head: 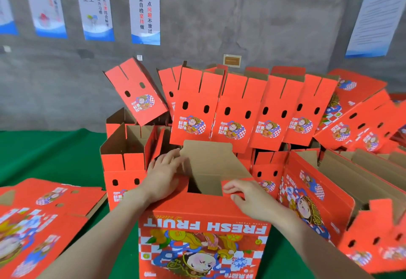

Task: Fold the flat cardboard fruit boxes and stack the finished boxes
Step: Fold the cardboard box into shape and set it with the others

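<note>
Looking down from head height: the box [204,230] stands on the green table [44,153] right under both hands. Left hand [162,175] lies fairly flat, its fingers steadying the brown flap [208,160]. Right hand [248,199] pinches the red flap [236,186], probably to tuck it in. Finished boxes [230,111] pile up beyond the fingertips.

Glossy printed cardboard box [204,234], green cloth [44,153]

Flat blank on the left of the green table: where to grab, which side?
Pinch the flat blank by its right edge, coming from the right: that edge sits slightly raised off the green cloth, brown underside showing, so fingers likely fit under.
</note>
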`<state>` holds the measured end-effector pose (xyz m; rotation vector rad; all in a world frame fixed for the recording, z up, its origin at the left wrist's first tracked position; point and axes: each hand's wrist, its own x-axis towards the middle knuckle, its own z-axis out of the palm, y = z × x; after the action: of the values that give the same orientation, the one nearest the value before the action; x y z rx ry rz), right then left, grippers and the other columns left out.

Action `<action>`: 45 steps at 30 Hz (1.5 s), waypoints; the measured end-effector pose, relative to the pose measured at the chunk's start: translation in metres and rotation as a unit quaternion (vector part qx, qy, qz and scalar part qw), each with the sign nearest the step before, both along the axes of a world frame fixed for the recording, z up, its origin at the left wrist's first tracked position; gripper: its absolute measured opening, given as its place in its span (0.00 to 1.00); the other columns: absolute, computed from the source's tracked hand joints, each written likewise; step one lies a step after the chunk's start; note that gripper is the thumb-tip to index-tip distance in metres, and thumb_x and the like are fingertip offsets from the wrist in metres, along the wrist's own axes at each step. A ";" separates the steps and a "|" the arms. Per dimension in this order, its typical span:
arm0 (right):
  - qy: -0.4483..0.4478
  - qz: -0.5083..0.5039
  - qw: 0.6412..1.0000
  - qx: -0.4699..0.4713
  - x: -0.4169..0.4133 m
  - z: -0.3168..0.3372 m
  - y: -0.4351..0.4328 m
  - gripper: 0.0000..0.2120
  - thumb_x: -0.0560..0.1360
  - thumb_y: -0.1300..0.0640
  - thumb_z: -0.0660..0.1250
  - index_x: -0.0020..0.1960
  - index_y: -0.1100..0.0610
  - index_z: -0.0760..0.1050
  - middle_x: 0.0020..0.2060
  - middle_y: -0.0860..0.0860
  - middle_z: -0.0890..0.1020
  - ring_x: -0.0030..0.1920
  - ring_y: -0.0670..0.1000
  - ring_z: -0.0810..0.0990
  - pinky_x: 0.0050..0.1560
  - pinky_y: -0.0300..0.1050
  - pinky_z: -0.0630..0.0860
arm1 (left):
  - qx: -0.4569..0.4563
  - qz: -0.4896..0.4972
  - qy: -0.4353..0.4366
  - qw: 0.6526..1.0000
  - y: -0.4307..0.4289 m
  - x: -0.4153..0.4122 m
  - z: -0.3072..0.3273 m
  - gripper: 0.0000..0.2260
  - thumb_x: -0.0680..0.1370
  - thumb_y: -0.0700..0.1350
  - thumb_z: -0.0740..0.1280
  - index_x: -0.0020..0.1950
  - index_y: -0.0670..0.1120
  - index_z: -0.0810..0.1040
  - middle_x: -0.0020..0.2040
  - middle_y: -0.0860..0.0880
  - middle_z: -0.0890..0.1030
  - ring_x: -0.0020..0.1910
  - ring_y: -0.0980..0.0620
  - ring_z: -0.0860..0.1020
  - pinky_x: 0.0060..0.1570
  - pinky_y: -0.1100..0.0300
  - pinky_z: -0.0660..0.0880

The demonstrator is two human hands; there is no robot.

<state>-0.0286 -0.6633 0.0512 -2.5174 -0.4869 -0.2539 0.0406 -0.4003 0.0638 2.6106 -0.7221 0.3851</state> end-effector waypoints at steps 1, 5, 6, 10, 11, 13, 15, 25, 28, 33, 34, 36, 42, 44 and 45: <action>-0.006 -0.006 1.000 0.010 0.001 0.000 0.000 0.14 0.78 0.65 0.62 0.60 0.55 0.77 0.54 0.45 0.81 0.54 0.35 0.77 0.55 0.25 0.70 | -0.061 -0.027 -0.013 0.998 0.001 0.000 0.001 0.29 0.73 0.39 0.67 0.73 0.48 0.63 0.72 0.48 0.63 0.71 0.46 0.63 0.69 0.55 0.60; -0.079 -0.046 0.995 0.043 0.001 0.002 0.000 0.10 0.77 0.66 0.64 0.52 0.57 0.81 0.46 0.43 0.80 0.48 0.36 0.76 0.50 0.21 0.66 | -0.172 -0.059 -0.007 0.983 0.007 -0.003 0.004 0.32 0.71 0.34 0.70 0.72 0.49 0.63 0.59 0.54 0.71 0.57 0.56 0.71 0.56 0.72 0.65; -0.095 -0.059 0.992 0.054 0.001 0.002 0.000 0.09 0.76 0.66 0.65 0.51 0.57 0.81 0.46 0.43 0.81 0.47 0.36 0.76 0.50 0.22 0.67 | -0.155 -0.072 -0.018 0.985 0.007 -0.003 0.004 0.27 0.72 0.36 0.71 0.69 0.49 0.68 0.59 0.53 0.73 0.56 0.56 0.72 0.56 0.71 0.66; -0.141 -0.108 0.980 0.095 -0.001 -0.001 -0.002 0.06 0.76 0.65 0.66 0.49 0.57 0.80 0.44 0.47 0.79 0.45 0.40 0.77 0.48 0.29 0.72 | -0.188 -0.097 0.011 0.977 0.005 -0.009 0.006 0.15 0.79 0.56 0.62 0.44 0.48 0.81 0.45 0.51 0.80 0.47 0.56 0.76 0.53 0.60 0.71; -0.147 -0.117 0.977 0.102 -0.001 0.000 -0.002 0.05 0.76 0.64 0.66 0.49 0.57 0.79 0.44 0.47 0.78 0.45 0.40 0.76 0.47 0.29 0.71 | -0.223 -0.093 0.055 0.969 0.005 -0.011 0.006 0.20 0.80 0.59 0.58 0.41 0.47 0.81 0.43 0.52 0.81 0.46 0.58 0.77 0.52 0.60 0.70; -0.158 -0.132 0.972 0.111 0.000 0.001 -0.002 0.03 0.77 0.63 0.66 0.49 0.57 0.77 0.46 0.49 0.77 0.45 0.44 0.76 0.48 0.34 0.73 | -0.250 -0.088 0.127 0.956 0.006 -0.011 0.006 0.20 0.77 0.61 0.58 0.39 0.48 0.80 0.41 0.54 0.81 0.43 0.61 0.77 0.50 0.61 0.70; -0.161 -0.138 0.971 0.114 0.001 0.003 -0.001 0.02 0.77 0.62 0.65 0.48 0.58 0.77 0.46 0.49 0.77 0.48 0.48 0.77 0.52 0.42 0.74 | -0.194 -0.080 0.159 0.965 0.007 -0.005 0.003 0.17 0.73 0.62 0.66 0.41 0.48 0.79 0.43 0.53 0.80 0.44 0.59 0.77 0.50 0.60 0.71; 0.108 -0.048 0.989 -0.088 0.021 0.019 0.002 0.22 0.78 0.48 0.64 0.71 0.45 0.65 0.72 0.46 0.66 0.74 0.49 0.59 0.74 0.55 0.53 | 0.006 0.008 0.222 0.975 0.001 0.007 0.011 0.37 0.68 0.61 0.73 0.73 0.51 0.65 0.68 0.49 0.69 0.66 0.50 0.69 0.67 0.57 0.66; 0.179 -0.040 0.982 -0.047 0.028 0.025 0.000 0.25 0.76 0.50 0.66 0.71 0.43 0.65 0.71 0.48 0.66 0.70 0.50 0.64 0.70 0.49 0.61 | 0.024 0.010 0.228 0.973 -0.002 0.009 0.013 0.34 0.69 0.61 0.73 0.71 0.50 0.68 0.67 0.49 0.70 0.65 0.50 0.70 0.61 0.60 0.66; 0.192 -0.026 0.981 -0.019 0.033 0.023 -0.006 0.26 0.75 0.53 0.69 0.71 0.42 0.67 0.67 0.48 0.68 0.67 0.49 0.67 0.65 0.41 0.63 | 0.060 0.019 0.222 0.973 -0.003 0.012 0.012 0.39 0.68 0.62 0.73 0.74 0.51 0.64 0.71 0.47 0.66 0.70 0.47 0.65 0.69 0.54 0.63; 0.181 -0.029 0.983 -0.023 0.034 0.021 -0.006 0.26 0.75 0.52 0.70 0.71 0.42 0.67 0.66 0.48 0.68 0.67 0.49 0.67 0.67 0.43 0.63 | 0.068 0.021 0.219 0.973 -0.004 0.013 0.012 0.40 0.68 0.61 0.74 0.75 0.51 0.63 0.71 0.47 0.66 0.70 0.46 0.65 0.70 0.54 0.63; 0.163 -0.039 0.985 -0.037 0.035 0.017 -0.006 0.27 0.74 0.51 0.70 0.71 0.41 0.67 0.66 0.49 0.68 0.68 0.50 0.67 0.70 0.48 0.63 | 0.085 0.024 0.209 0.974 -0.007 0.015 0.012 0.40 0.68 0.61 0.74 0.75 0.51 0.63 0.72 0.46 0.65 0.71 0.46 0.64 0.70 0.53 0.62; 0.114 -0.053 0.990 -0.070 0.036 0.008 -0.004 0.29 0.72 0.49 0.72 0.71 0.40 0.66 0.64 0.49 0.70 0.67 0.51 0.66 0.66 0.49 0.65 | 0.130 0.043 0.188 0.973 -0.012 0.014 0.010 0.40 0.67 0.62 0.74 0.75 0.54 0.61 0.70 0.47 0.65 0.70 0.43 0.63 0.69 0.46 0.64; 0.101 -0.055 0.990 -0.081 0.036 0.006 -0.003 0.29 0.72 0.48 0.72 0.71 0.40 0.66 0.64 0.48 0.70 0.67 0.52 0.66 0.64 0.49 0.65 | 0.141 0.050 0.182 0.972 -0.013 0.013 0.009 0.40 0.67 0.62 0.74 0.74 0.55 0.62 0.68 0.47 0.66 0.69 0.42 0.63 0.68 0.44 0.65; 0.093 -0.055 0.990 -0.088 0.036 0.005 -0.003 0.30 0.72 0.48 0.72 0.71 0.40 0.65 0.64 0.48 0.70 0.67 0.52 0.66 0.65 0.49 0.65 | 0.145 0.053 0.179 0.972 -0.013 0.012 0.009 0.39 0.66 0.62 0.74 0.73 0.55 0.63 0.67 0.47 0.67 0.68 0.42 0.64 0.67 0.44 0.66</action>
<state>0.0074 -0.6665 0.0566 -2.7103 -0.3071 -0.0156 0.0530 -0.4138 0.0725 2.8854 -0.5498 -0.1780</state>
